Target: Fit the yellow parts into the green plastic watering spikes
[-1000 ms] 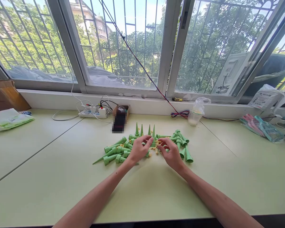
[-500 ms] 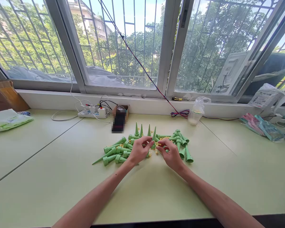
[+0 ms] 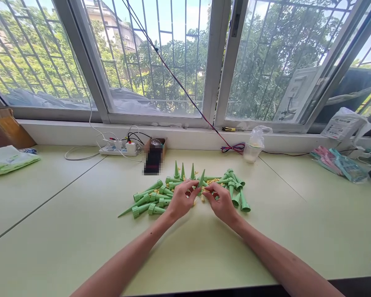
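Note:
My left hand (image 3: 184,199) is closed around the lower part of a green plastic watering spike (image 3: 202,177), its pointed end up and leaning a little right. Close beside its base, my right hand (image 3: 221,203) has thumb and fingers pinched together; what they hold, if anything, is too small to make out. Small yellow pieces (image 3: 203,198) lie under and around the fingers. Several more green spikes lie in a loose pile (image 3: 142,200) on the left and another pile (image 3: 235,183) on the right. Behind my hands, 3 spikes (image 3: 192,171) stand point up.
The pale green table (image 3: 185,255) runs to the window sill. Toward the back are a power strip (image 3: 117,151), a small cardboard box (image 3: 164,145), a bundled cable (image 3: 233,148) and a plastic cup with a bag (image 3: 252,152). Plastic bags (image 3: 343,165) lie at right, another (image 3: 12,160) at left.
The spike in my left hand has tipped slightly to the right. My right fingertips have come nearer to its base. The whole view has shifted slightly.

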The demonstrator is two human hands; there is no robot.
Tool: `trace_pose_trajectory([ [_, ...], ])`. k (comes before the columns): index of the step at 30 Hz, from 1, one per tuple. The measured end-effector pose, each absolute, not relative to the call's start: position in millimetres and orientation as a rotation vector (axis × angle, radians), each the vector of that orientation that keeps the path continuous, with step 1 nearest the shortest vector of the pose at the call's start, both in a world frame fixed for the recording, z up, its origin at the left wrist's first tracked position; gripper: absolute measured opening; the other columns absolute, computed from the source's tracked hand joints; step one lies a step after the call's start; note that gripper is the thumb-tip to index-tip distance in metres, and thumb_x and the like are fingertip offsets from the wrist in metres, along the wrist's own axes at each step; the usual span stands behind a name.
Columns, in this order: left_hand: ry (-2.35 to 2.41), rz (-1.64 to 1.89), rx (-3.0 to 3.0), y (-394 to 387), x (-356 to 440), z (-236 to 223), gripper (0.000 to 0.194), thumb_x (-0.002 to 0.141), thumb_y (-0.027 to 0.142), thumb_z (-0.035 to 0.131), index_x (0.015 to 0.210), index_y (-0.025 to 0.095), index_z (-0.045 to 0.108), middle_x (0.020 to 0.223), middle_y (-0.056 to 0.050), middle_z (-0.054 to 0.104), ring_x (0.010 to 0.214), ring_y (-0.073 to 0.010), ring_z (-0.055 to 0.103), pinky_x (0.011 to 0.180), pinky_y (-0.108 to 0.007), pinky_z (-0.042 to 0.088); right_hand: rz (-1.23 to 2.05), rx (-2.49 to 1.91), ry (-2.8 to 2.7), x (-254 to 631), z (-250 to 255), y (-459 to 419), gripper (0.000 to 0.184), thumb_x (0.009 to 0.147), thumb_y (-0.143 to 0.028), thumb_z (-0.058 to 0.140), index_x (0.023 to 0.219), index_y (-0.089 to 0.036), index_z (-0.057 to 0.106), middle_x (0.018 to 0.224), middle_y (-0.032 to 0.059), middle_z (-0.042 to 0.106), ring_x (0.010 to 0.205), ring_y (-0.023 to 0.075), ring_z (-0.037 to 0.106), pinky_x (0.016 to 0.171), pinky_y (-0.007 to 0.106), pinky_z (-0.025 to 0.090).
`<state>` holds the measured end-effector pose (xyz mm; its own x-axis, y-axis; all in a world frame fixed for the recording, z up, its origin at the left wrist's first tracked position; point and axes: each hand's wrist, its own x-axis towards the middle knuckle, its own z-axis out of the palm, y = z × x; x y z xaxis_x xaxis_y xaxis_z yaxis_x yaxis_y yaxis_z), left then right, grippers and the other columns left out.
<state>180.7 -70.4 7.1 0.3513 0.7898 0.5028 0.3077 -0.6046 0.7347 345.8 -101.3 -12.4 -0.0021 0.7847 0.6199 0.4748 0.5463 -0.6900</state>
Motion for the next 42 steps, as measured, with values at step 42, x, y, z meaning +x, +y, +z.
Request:
trace_pose_trajectory([
  [42,0.81,1.169,2.467,-76.4,181.4,5.0,0.05,0.081,0.013,0.059,0.129,0.02,0.048,0.128,-0.013,0.053,0.121,-0.0268,0.052,0.101,-0.042,0.047,0.291,-1.143,-1.731,347.5,-11.1,-99.5,0.036,0.098,-0.034,0.044,0.065,-0.02,0.042,0.056,-0.0032,0.044,0.051,0.0121,0.037,0.052,0.025,0.028],
])
